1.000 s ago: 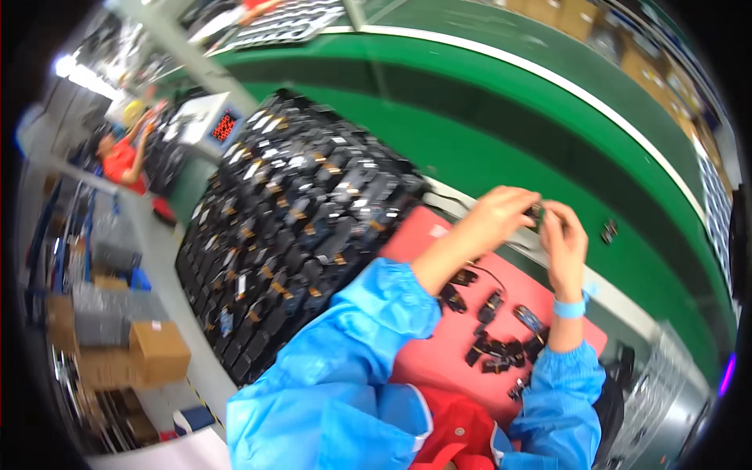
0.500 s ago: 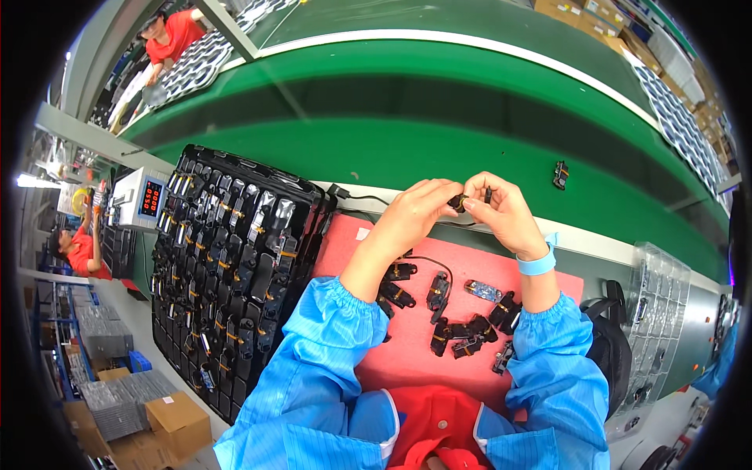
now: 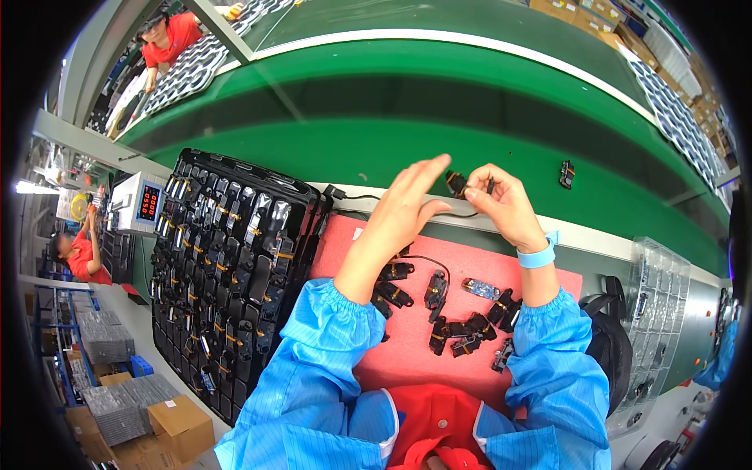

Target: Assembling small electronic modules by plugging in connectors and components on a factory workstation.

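- The right hand (image 3: 505, 205) pinches a small black module (image 3: 457, 185) with a yellow band between thumb and fingers, held up over the near edge of the green conveyor belt (image 3: 352, 153).
- The left hand (image 3: 398, 207) is just beside it, its fingers spread and holding nothing.
- A pink mat (image 3: 407, 354) lies below, bearing a cluster of black modules (image 3: 464, 345) and a blue circuit board (image 3: 480, 288).
- Left of the mat stands a black compartmented tray (image 3: 251, 168) filled with similar pieces; beyond it, a box-shaped instrument (image 3: 125, 205) with a red display.
- To the right are a black bag (image 3: 607, 348) and a clear plastic tray (image 3: 664, 301).
- Another module (image 3: 566, 175) lies on the belt.
- Across the belt, a person in red (image 3: 178, 37) is beside a patterned tray (image 3: 192, 76).
- Cardboard boxes (image 3: 182, 427) sit at lower left.
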Demonstrator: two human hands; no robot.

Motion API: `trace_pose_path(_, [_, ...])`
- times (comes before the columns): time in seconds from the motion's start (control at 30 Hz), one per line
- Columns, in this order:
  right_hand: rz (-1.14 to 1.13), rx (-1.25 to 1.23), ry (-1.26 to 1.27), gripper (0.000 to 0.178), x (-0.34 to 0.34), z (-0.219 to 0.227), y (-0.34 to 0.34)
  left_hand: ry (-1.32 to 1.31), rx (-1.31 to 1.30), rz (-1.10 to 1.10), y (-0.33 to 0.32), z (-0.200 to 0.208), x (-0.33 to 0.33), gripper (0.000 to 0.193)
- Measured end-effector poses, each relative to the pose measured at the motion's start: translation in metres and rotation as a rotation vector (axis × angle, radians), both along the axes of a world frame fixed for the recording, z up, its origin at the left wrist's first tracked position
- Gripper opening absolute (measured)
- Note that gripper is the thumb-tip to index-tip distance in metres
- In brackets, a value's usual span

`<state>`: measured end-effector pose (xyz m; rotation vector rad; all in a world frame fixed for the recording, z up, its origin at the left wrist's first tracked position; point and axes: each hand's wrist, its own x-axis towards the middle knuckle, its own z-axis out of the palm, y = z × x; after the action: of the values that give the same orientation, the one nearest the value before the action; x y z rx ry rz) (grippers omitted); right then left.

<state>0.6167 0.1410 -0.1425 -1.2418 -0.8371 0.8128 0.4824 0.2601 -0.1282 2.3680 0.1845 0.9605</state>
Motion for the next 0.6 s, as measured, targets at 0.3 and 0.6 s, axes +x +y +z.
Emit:
trace_pose_path(0.3, [-0.513,0.205,0.326,0.021,0.010,-0.030,0.013,0.944,0.081,0.168,0.003,0.027,-0.047,0.034])
trace_pose_path(0.6, [-0.104,0.046,-0.127,0.027,-0.004,-0.016,0.009,0.765,-0.362,0.004,0.012,0.026,-0.036,0.019])
